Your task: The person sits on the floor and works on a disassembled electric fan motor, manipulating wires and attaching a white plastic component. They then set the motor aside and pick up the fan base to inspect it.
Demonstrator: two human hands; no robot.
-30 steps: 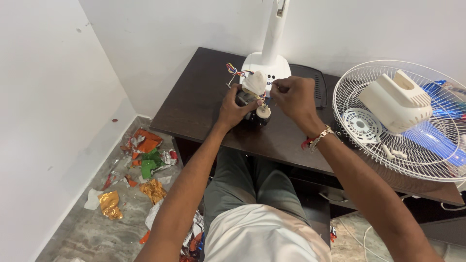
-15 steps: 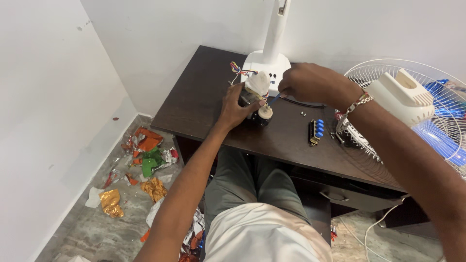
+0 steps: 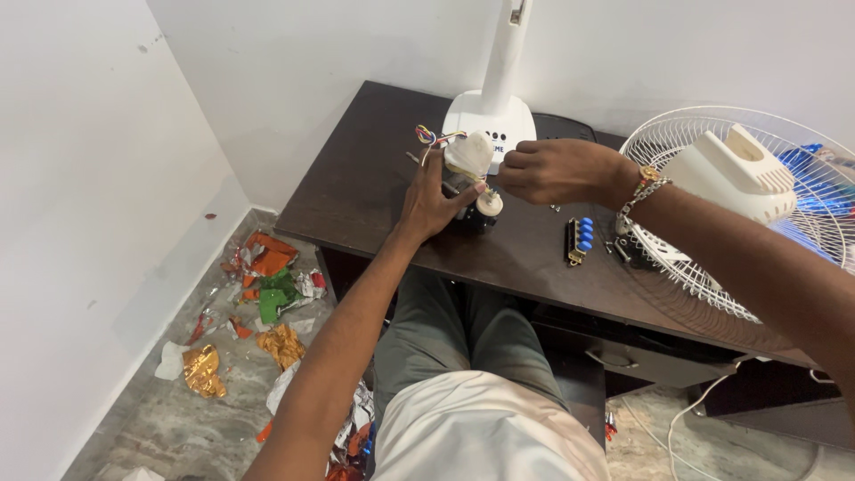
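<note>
Here, in the head view, the left hand (image 3: 436, 203) wraps its fingers around a small fan motor (image 3: 470, 191) just above centre of the frame, holding it upright on the dark wooden table (image 3: 356, 191). The right hand (image 3: 557, 171) comes in from the right, fingertips pinched together at the motor's pale top cover (image 3: 469, 153), beside the coloured wires (image 3: 427, 135). To do this well, the left grip should probably stay firm and low while the right works lightly, clear of the wires. Behind stands the white fan stand base (image 3: 490, 116); a wire fan guard (image 3: 712, 258) lies at right, and a blue-buttoned switch block (image 3: 581, 240) sits between.
</note>
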